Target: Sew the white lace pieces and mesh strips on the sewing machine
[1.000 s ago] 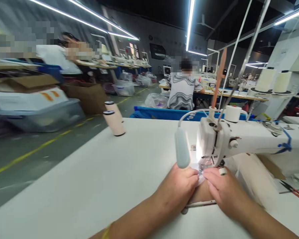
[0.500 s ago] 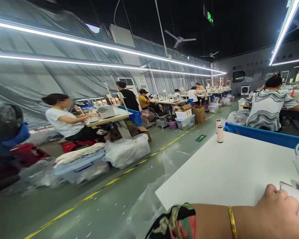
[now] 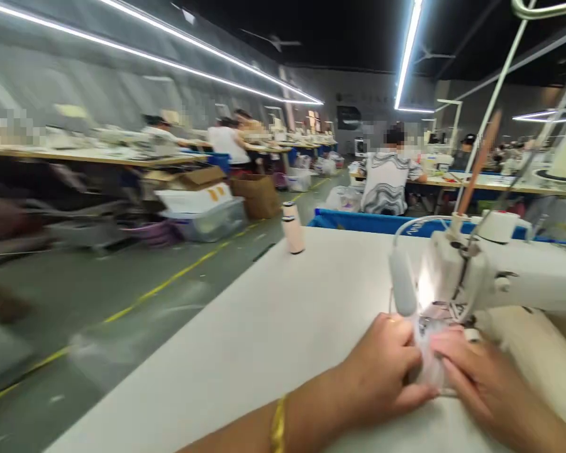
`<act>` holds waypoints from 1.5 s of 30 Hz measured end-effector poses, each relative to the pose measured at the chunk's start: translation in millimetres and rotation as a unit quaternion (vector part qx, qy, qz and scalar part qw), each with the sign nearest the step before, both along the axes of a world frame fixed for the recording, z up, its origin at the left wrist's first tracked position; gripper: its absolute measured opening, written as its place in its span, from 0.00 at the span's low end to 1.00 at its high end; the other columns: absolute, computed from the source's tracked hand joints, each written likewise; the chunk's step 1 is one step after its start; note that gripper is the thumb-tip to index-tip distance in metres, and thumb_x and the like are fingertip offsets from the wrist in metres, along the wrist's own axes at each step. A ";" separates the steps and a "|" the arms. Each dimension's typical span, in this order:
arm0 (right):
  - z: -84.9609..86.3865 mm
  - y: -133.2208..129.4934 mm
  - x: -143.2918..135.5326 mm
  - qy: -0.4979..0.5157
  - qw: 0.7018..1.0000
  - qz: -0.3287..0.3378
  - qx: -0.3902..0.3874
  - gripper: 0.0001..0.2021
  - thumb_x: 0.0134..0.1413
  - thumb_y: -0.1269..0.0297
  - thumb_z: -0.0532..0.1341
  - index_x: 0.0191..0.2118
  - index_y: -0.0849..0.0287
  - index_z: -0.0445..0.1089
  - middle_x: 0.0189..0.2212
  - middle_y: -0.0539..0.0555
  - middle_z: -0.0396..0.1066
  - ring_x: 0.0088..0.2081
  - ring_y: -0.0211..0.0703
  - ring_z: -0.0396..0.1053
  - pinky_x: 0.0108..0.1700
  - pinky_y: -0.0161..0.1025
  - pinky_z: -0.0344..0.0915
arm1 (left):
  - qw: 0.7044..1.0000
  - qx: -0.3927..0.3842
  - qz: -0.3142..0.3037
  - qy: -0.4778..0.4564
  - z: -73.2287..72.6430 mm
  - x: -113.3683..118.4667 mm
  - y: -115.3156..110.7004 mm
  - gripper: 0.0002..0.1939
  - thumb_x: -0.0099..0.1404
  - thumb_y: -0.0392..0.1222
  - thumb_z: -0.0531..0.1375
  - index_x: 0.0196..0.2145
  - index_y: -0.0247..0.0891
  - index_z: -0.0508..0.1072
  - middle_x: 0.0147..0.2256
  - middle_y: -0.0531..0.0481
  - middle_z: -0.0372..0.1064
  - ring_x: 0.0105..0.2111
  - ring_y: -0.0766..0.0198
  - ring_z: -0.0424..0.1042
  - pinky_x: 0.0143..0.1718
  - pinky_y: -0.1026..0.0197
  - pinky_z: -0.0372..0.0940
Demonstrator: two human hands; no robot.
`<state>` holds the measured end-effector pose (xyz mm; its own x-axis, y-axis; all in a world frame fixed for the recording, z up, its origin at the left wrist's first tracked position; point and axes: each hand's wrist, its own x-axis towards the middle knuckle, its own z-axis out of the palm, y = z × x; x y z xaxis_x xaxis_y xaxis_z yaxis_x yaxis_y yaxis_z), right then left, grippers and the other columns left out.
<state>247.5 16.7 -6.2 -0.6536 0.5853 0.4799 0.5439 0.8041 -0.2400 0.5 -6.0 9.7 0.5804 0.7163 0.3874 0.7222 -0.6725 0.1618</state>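
Note:
A piece of sheer white fabric lies under the needle area of a white sewing machine, whose lamp glows beside the head. From the left, my left hand, with a gold bracelet on the wrist, is closed on the fabric's edge with curled fingers. My right hand holds the same fabric on its other side, fingers together and pressed down on it. Motion blurs the fingertips and the cloth between them. Both hands rest close in front of the presser foot.
Two pale pink thread spools stand at the white table's far left corner. Beige cloth lies right of the machine. Behind is a blue fabric trough. Across the aisle, co-workers sit at machines among boxes.
The view has swung right, bringing the sewing machine and my right hand into sight. My left hand now holds the white fabric near the needle.

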 end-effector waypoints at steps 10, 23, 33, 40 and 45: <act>13.3 10.2 -7.6 -0.073 0.996 -0.047 0.006 0.11 0.57 0.79 0.59 0.40 0.56 0.73 0.37 0.56 0.75 0.44 0.53 0.68 0.47 0.46 0.67 | 0.992 -0.068 -0.064 -0.089 -10.6 -7.8 7.9 0.06 0.71 0.46 0.62 0.40 0.44 0.77 0.36 0.49 0.73 0.36 0.54 0.71 0.38 0.54 0.64; 2.3 5.8 -11.4 -0.093 0.996 0.000 -0.019 0.13 0.58 0.80 0.59 0.42 0.54 0.69 0.44 0.53 0.78 0.46 0.50 0.69 0.49 0.45 0.63 | 0.997 -0.008 -0.036 -0.072 -19.7 -9.8 16.8 0.07 0.71 0.37 0.58 0.35 0.43 0.76 0.38 0.48 0.75 0.40 0.54 0.74 0.42 0.53 0.65; 3.5 4.2 -12.3 -0.104 0.995 -0.009 -0.008 0.12 0.56 0.80 0.59 0.39 0.55 0.67 0.43 0.52 0.78 0.43 0.50 0.70 0.46 0.45 0.61 | 0.995 -0.015 -0.040 -0.085 -21.7 -8.0 17.0 0.10 0.73 0.37 0.56 0.42 0.44 0.78 0.40 0.49 0.78 0.39 0.55 0.73 0.46 0.50 0.62; 2.9 3.6 -11.7 -0.095 0.995 -0.012 -0.020 0.11 0.59 0.80 0.58 0.40 0.55 0.68 0.45 0.53 0.79 0.45 0.51 0.70 0.48 0.46 0.62 | 0.995 -0.020 -0.040 -0.086 -21.1 -6.8 17.4 0.10 0.73 0.36 0.57 0.43 0.44 0.78 0.40 0.50 0.80 0.39 0.55 0.73 0.48 0.48 0.61; 3.9 4.6 -11.7 -0.110 0.994 -0.013 -0.025 0.11 0.59 0.80 0.58 0.40 0.55 0.68 0.44 0.54 0.78 0.44 0.51 0.70 0.47 0.45 0.62 | 0.995 -0.005 -0.042 -0.093 -21.6 -6.5 15.0 0.09 0.72 0.35 0.58 0.43 0.45 0.78 0.41 0.51 0.80 0.39 0.56 0.73 0.47 0.49 0.61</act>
<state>235.8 21.3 -2.3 -0.7235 0.6231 0.2972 0.6084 0.7790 -0.1520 -6.1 9.0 -11.9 0.5573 0.6727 0.4868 0.6209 -0.7268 0.2936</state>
